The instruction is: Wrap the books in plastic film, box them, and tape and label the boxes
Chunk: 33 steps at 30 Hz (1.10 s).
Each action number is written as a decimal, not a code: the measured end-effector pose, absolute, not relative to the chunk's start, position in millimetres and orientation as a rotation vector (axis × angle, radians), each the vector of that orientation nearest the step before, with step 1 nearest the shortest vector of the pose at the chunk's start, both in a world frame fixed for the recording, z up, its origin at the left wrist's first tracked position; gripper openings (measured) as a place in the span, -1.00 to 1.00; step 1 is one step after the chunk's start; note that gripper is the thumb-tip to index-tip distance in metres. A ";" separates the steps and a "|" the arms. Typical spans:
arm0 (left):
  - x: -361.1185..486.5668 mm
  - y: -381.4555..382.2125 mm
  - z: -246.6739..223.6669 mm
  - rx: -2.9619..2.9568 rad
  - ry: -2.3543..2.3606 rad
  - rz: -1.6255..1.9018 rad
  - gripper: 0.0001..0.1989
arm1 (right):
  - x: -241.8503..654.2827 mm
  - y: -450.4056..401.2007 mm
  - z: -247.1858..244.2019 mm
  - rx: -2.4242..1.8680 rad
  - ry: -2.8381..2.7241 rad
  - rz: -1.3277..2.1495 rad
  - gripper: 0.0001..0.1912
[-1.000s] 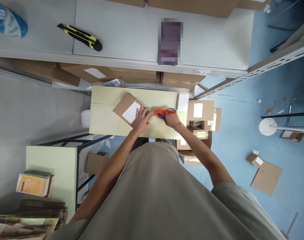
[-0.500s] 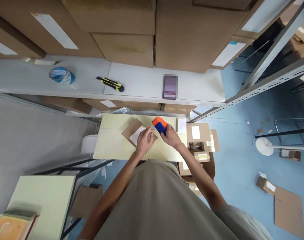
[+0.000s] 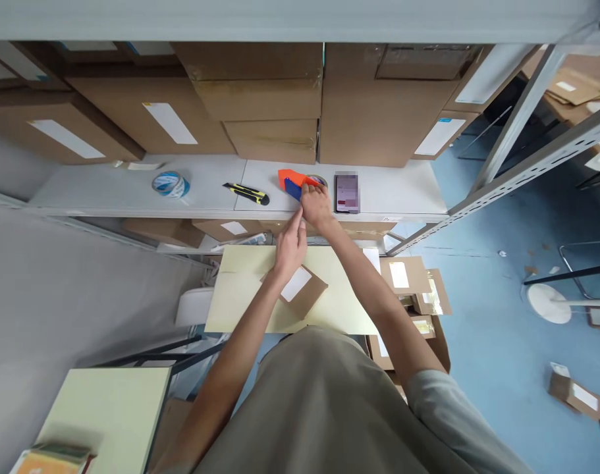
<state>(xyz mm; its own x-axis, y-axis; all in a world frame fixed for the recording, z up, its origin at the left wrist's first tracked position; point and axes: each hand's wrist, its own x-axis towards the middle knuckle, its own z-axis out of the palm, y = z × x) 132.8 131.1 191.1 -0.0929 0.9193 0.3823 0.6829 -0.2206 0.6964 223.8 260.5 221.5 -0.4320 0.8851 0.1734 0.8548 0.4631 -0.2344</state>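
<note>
My right hand [image 3: 316,203] grips an orange and blue tape dispenser [image 3: 296,182] that rests on the grey shelf [image 3: 393,187], between a yellow and black utility knife [image 3: 247,193] and a phone [image 3: 347,191]. My left hand [image 3: 290,245] is raised over the pale yellow table [image 3: 240,296] with its fingers apart, just above a small brown cardboard box with a white label [image 3: 300,290]. It holds nothing.
A blue and white tape roll [image 3: 168,184] lies further left on the shelf, and large cardboard boxes [image 3: 274,99] are stacked behind it. Small labelled boxes [image 3: 408,276] pile to the right of the table. A second pale table [image 3: 107,415] stands at lower left, and cardboard scraps [image 3: 576,395] lie on the blue floor.
My right hand carried the tape dispenser from the box on the table up to the shelf. My left hand lifted off the box. The view tilted upward.
</note>
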 end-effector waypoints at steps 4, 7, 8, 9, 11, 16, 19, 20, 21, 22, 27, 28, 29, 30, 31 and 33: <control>127.8 97.5 138.8 1.875 1.786 0.974 -0.43 | 220.8 269.4 211.3 -1.439 -2.404 0.122 -0.38; 121.1 61.0 89.0 1.809 1.823 0.688 -0.40 | 239.1 240.9 193.0 -1.388 -2.290 0.122 -0.36; 119.4 47.3 73.4 1.783 1.836 0.576 -0.38 | 249.7 224.6 181.5 -1.394 -2.256 0.142 -0.37; 118.4 33.4 59.0 1.760 1.842 0.470 -0.37 | 262.4 205.4 166.7 -1.421 -2.227 0.176 -0.38; 118.8 6.7 35.3 1.749 1.826 0.321 -0.36 | 291.5 160.9 128.7 -1.540 -2.173 0.286 -0.40; 131.9 -33.8 6.1 1.865 1.769 0.258 -0.36 | 347.3 47.8 25.2 -2.061 -2.111 0.749 -0.45; 139.3 -37.8 1.8 1.862 1.796 0.238 -0.33 | 342.2 7.3 -13.2 -2.064 -2.277 1.259 -0.52; 140.6 -37.7 1.2 1.856 1.804 0.229 -0.33 | 335.1 0.3 -21.1 -1.980 -2.330 1.393 -0.53; 141.3 -37.6 0.5 1.853 1.810 0.221 -0.33 | 327.2 -3.5 -26.9 -1.894 -2.365 1.488 -0.54; 141.5 -37.6 -0.3 1.852 1.816 0.216 -0.33 | 319.7 -4.5 -31.2 -1.831 -2.378 1.541 -0.55; 144.6 -42.9 -6.7 1.869 1.832 0.215 -0.31 | 312.9 21.2 -39.4 -1.989 -2.200 1.455 -0.53; 147.5 -44.6 -7.5 1.859 1.845 0.215 -0.31 | 317.0 28.6 -39.7 -2.018 -2.165 1.430 -0.53; 151.3 -46.4 -7.8 1.844 1.860 0.214 -0.30 | 321.7 35.5 -39.9 -2.031 -2.141 1.418 -0.54; 156.0 -48.1 -7.5 1.826 1.880 0.212 -0.30 | 326.1 41.6 -40.1 -2.037 -2.125 1.414 -0.54; 161.4 -49.7 -6.5 1.808 1.899 0.208 -0.29 | 330.0 46.9 -40.4 -2.046 -2.111 1.403 -0.53; 173.2 -52.5 -3.0 1.773 1.934 0.195 -0.29 | 335.5 56.1 -42.6 -2.053 -2.092 1.351 -0.47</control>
<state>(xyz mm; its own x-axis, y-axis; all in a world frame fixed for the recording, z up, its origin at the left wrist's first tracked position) 173.2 -52.5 -3.0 -0.0219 0.9638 -0.2657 0.8914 0.1392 0.4313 335.5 56.1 -42.6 -0.1883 0.7872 -0.5872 0.8591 -0.1577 -0.4869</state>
